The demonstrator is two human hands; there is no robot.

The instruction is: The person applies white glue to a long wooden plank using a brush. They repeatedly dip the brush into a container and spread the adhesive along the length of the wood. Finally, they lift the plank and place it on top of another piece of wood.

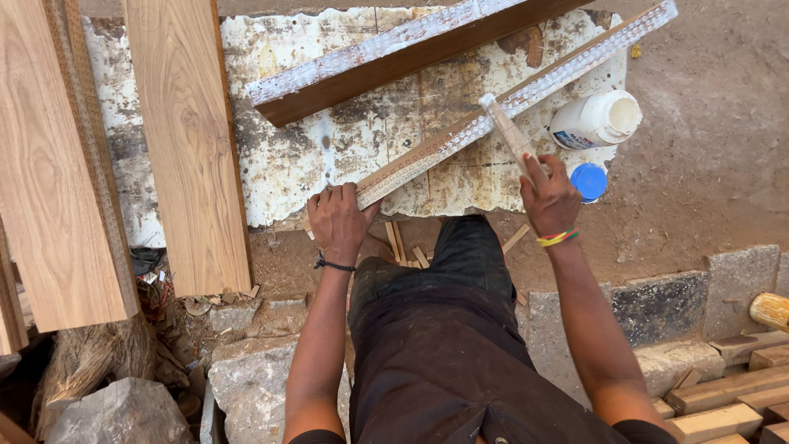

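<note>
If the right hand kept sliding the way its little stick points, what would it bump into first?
Probably the long glue-dotted wood strip. The right hand holds a small stick whose tip already seems to touch that strip. Beyond it lies the dark plank, though depth is hard to judge.

Even daylight falls on my work, warm and soft, with no hard shadows. The white bottle (596, 120) glares slightly. Everything looks sharp, though the boards (186, 140) bend outward near the edges.

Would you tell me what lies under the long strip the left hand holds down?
The strip lies on a white, flaking sheet on the dirt. The left hand hides its near end.
</note>
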